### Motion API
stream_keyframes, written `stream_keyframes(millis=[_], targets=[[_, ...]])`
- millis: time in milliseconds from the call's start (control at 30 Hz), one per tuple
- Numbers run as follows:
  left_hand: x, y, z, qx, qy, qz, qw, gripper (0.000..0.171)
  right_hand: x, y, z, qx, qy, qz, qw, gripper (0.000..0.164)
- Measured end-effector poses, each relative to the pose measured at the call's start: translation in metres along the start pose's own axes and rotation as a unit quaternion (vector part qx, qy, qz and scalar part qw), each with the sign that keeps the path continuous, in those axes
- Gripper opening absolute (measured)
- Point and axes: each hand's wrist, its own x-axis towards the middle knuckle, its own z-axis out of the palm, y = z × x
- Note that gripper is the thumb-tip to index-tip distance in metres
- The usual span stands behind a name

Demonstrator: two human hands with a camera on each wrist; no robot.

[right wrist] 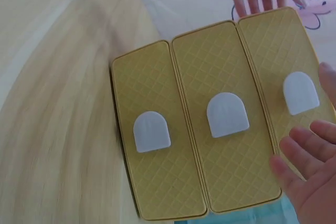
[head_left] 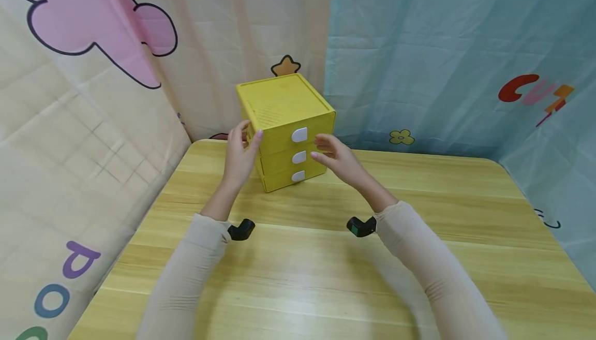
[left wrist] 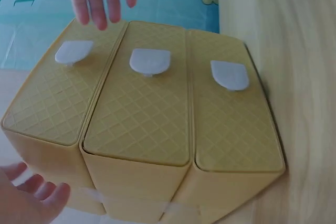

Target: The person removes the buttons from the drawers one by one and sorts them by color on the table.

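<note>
A yellow three-drawer box (head_left: 284,104) stands on the wooden table near its back edge, turned at an angle, all drawers closed. Each drawer front carries a white rounded tab (left wrist: 150,61). My left hand (head_left: 239,156) is at the box's left front edge, fingers loosely bent along that side and holding nothing. In front of the right part of the drawer fronts is my right hand (head_left: 342,161), its fingers relaxed, nothing held. The right wrist view shows this right hand (right wrist: 312,169) beside the top drawer's tab.
Printed curtains (head_left: 419,60) hang behind the table and along both sides. The wooden tabletop (head_left: 298,278) stretches in front of the box and out to the right. A black wrist camera (head_left: 242,230) sits at the left cuff, another black camera (head_left: 360,226) at the right.
</note>
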Motion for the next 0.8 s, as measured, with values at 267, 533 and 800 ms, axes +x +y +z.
stream_keyframes(millis=[267, 533, 800], targets=[[0.018, 0.006, 0.001, -0.106, -0.011, -0.151, 0.9828, 0.067, 0.027, 0.015, 0.015, 0.043, 0.080, 0.019, 0.996, 0.046], [0.024, 0.012, -0.003, -0.184, -0.019, -0.194, 0.9632, 0.062, 0.040, 0.011, 0.028, 0.096, 0.151, 0.033, 0.983, 0.027], [0.024, 0.014, -0.005, -0.204, -0.022, -0.205, 0.9572, 0.062, 0.036, 0.013, 0.029, 0.128, 0.166, 0.042, 0.977, 0.018]])
